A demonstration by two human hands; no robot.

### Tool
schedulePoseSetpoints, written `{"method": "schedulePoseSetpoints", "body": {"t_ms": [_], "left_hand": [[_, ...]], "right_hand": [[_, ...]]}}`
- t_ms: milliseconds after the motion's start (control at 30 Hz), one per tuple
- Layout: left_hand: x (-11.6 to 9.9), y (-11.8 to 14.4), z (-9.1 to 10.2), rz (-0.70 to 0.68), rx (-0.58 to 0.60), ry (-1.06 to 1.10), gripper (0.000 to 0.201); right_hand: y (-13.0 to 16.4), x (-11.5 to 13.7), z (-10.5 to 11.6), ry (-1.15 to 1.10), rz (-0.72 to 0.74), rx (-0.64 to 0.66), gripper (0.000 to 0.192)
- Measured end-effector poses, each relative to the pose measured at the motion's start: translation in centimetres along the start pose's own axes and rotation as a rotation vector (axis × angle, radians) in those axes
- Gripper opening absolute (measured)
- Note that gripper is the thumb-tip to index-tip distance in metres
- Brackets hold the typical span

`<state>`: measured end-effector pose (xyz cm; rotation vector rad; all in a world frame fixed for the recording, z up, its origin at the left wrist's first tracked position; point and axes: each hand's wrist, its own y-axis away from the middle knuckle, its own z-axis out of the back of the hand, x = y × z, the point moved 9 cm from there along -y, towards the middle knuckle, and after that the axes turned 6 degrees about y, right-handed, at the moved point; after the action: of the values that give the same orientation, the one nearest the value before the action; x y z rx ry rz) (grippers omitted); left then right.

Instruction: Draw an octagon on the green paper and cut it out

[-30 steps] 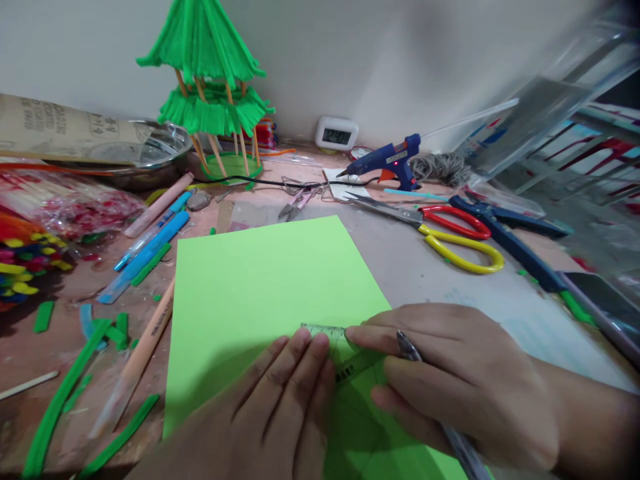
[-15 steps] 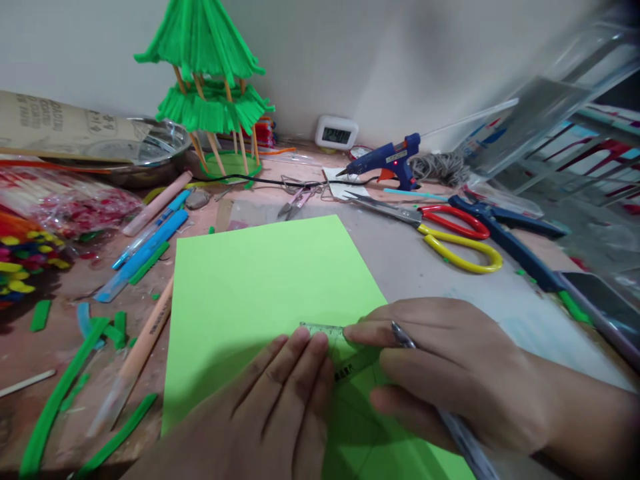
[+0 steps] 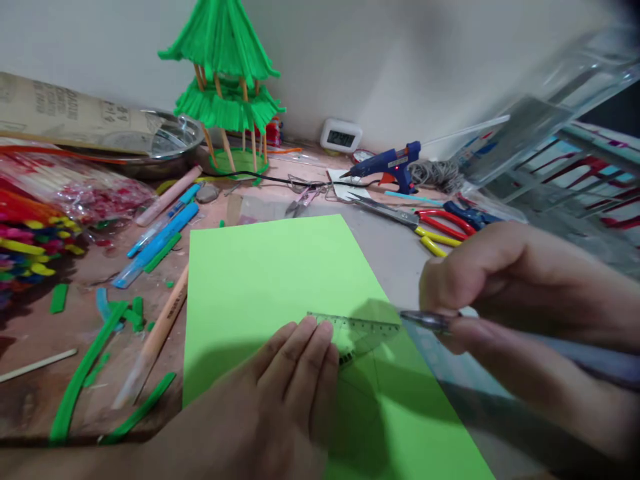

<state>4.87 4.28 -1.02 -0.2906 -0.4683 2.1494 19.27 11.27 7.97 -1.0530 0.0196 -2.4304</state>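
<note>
My left hand (image 3: 280,393) lay flat, fingers together & stretched out, fingertips (image 3: 313,333) pressing a clear ruler (image 3: 357,331) onto the green paper (image 3: 270,280). Right hand (image 3: 520,300) was lifted off the sheet, just right of the ruler's end, thumb & forefinger pinched narrow on a pen (image 3: 425,320), tip pointing left twd the ruler; the pen's back end was blurred. Paper lay mid-table, its near part under my left hand, ruler across its lower-right part. Further out: peach pencil (image 3: 160,333) just beside the sheet's left edge, green strips (image 3: 80,380) & blue pens (image 3: 157,240) left of that. Beyond the sheet, red/yellow scissors (image 3: 430,223), blue glue gun (image 3: 387,163), small digital clock (image 3: 340,137) by the wall, & a green pagoda model (image 3: 225,73) w/ wood legs, back left.
</note>
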Motion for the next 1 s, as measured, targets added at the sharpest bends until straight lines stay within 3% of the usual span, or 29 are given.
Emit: {"method": "schedulePoseSetpoints", "body": {"t_ms": [133, 200, 267, 433, 667, 1000], "left_hand": [[-0.4, -0.2, 1.3, -0.055, -0.133, -0.061, 0.044], [-0.5, -0.6, 1.5, -0.057, -0.103, -0.104, 0.046], [-0.7, -0.9, 1.4, -0.064, 0.002, -0.131, 0.048], [-0.6, -0.7, 2.7, -0.031, -0.023, -0.102, 0.043], [-0.6, -0.4, 1.4, -0.014, -0.015, -0.043, 0.042], [-0.5, -0.2, 1.4, -0.020, -0.020, -0.008, 0.042]], "right_hand": [[-0.7, 0.5, -2.5, -0.025, -0.012, 0.128, 0.009], [-1.7, 0.1, -3.7, -0.036, -0.026, 0.171, 0.015], [-3.0, -0.6, -4.9, -0.047, -0.021, 0.216, 0.023], [-5.0, -2.1, -7.2, -0.081, 0.060, 0.231, 0.028], [-4.6, -2.6, -8.5, -0.068, 0.051, 0.245, 0.027], [-5.0, -2.4, -8.5, -0.016, 0.144, 0.213, 0.028]]}}
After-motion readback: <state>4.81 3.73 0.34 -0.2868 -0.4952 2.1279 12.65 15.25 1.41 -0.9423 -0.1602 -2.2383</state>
